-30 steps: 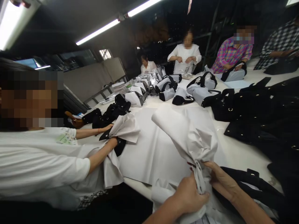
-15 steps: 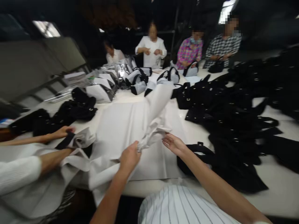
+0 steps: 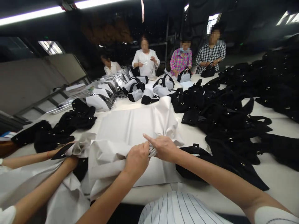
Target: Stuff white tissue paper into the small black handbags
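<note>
A crumpled off-white sheet (image 3: 164,116), of paper or thin cloth, is bunched between my two hands over the table. My left hand (image 3: 137,157) is closed round the gathered middle. Right beside it, my right hand (image 3: 164,148) grips the same bunch, its index finger pointing out to the left. One end of the sheet fans out beyond my hands, and the other spreads to the left (image 3: 105,155) in loose folds. Beneath lie flat off-white sheets (image 3: 123,123) in a stack. Close to my right forearm is a black bag (image 3: 192,168), partly hidden.
At my left, a co-worker's arms (image 3: 44,193) work a similar sheet around a black piece. Black bags (image 3: 229,124) with metal fittings heap up on the right. Grey-and-black bags (image 3: 137,93) and plastic-wrapped ones (image 3: 99,101) stand farther back. Several people work across the table.
My right hand has moved left and closed on the sheet beside my left hand. The sheet's upright end has dropped and spread. The view has tilted up slightly.
</note>
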The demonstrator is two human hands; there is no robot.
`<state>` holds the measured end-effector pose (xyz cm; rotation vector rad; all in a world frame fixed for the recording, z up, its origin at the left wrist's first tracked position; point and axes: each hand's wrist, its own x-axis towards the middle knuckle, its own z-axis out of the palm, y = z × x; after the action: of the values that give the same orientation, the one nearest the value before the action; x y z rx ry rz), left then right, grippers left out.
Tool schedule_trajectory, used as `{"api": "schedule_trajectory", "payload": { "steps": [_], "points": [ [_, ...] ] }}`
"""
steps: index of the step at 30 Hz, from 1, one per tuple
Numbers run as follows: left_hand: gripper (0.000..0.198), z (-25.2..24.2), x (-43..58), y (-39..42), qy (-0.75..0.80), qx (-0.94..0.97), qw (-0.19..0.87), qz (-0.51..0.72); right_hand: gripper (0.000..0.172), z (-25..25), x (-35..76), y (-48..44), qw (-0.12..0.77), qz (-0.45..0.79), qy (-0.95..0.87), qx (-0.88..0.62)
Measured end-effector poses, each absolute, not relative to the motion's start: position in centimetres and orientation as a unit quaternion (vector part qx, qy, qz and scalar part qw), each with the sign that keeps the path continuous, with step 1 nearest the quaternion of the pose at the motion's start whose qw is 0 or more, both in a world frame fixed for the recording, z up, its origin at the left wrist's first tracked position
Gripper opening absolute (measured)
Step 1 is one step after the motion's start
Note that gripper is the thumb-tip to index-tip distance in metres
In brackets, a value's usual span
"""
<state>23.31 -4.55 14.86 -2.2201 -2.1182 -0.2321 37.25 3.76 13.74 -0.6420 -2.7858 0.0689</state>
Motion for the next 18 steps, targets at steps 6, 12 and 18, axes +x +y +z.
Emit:
{"api": "schedule_trajectory", "payload": {
  "steps": [6,12,18],
  "points": [
    [0.061,16.7,23.2,-5.9,-0.653,-0.723,0.144,-0.175,0.058,15.4,40.2,3.2,0.168,0.010,-0.950,-0.263],
    [0.056,18.8,24.2,-4.0,-0.574,-0.767,0.209,-0.196,0.071,18.2,40.1,2.2,0.178,-0.002,-0.959,-0.221],
    [0.070,20.6,27.4,-1.8,-0.402,-0.744,0.258,-0.466,0.057,24.8,46.0,4.3,0.195,-0.182,-0.910,-0.317]
  ]
}}
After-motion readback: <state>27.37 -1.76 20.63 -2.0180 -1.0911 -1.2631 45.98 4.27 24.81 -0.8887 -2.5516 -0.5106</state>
